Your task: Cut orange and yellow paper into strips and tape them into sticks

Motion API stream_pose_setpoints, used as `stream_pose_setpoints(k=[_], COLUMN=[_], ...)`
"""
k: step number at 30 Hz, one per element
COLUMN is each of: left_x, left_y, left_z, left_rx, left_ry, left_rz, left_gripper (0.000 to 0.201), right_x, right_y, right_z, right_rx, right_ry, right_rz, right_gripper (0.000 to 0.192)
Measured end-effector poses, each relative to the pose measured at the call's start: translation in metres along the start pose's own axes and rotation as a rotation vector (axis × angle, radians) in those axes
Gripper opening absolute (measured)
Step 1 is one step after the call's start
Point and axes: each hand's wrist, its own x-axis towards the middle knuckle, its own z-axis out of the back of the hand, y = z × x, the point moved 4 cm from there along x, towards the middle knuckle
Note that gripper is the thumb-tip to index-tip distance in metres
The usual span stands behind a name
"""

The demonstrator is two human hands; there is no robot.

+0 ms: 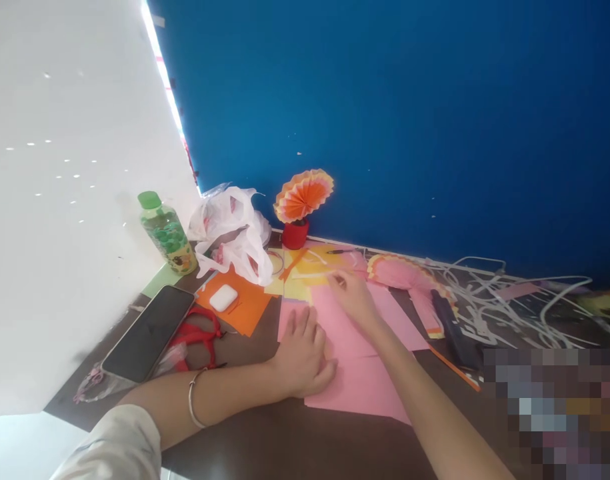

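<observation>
My left hand (301, 356) lies flat, fingers spread, on a pink sheet of paper (357, 383) on the brown table. A thin bangle circles that wrist. My right hand (353, 295) rests on the far part of the pink paper (395, 313), fingers pinched together near its top edge beside yellow sheets (305, 270); whether it holds anything I cannot tell. A pink pleated paper fan (409, 277) lies just right of that hand.
Red scissors (197, 337), a phone (147, 333), a white earbud case (223, 297) on orange paper, a green-capped bottle (167, 233), a plastic bag (232, 230), an orange paper fan in a red pot (299, 207), a dark stapler-like tool (452, 327) and white paper strips (509, 300) surround the work. Blue wall behind.
</observation>
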Motion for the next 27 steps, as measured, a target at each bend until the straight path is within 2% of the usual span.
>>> stream_pose_setpoints(k=[5, 8, 11, 18, 23, 27], left_x=[0.004, 0.009, 0.018, 0.047, 0.056, 0.047], left_y=[0.006, 0.025, 0.047, 0.075, 0.078, 0.081], left_z=[0.007, 0.016, 0.020, 0.014, 0.013, 0.019], left_rx=[-0.207, -0.334, -0.250, -0.121, -0.241, -0.288], left_ry=[-0.059, -0.193, -0.265, -0.234, -0.252, -0.266], left_rz=[0.046, 0.212, 0.372, 0.572, 0.568, 0.546], left_gripper=[0.027, 0.025, 0.023, 0.028, 0.021, 0.014], right_x=[-0.052, -0.086, -0.106, -0.109, -0.111, -0.113], right_y=[-0.028, -0.042, -0.054, -0.060, -0.066, -0.073], right_z=[0.046, 0.054, 0.054, 0.061, 0.069, 0.072], right_rx=[-0.076, -0.212, -0.221, -0.073, 0.019, 0.082], right_ry=[-0.183, -0.243, -0.292, -0.455, -0.512, -0.554], right_rz=[0.049, 0.114, 0.105, 0.084, 0.052, -0.005], right_gripper=[0.021, 0.019, 0.016, 0.014, 0.016, 0.016])
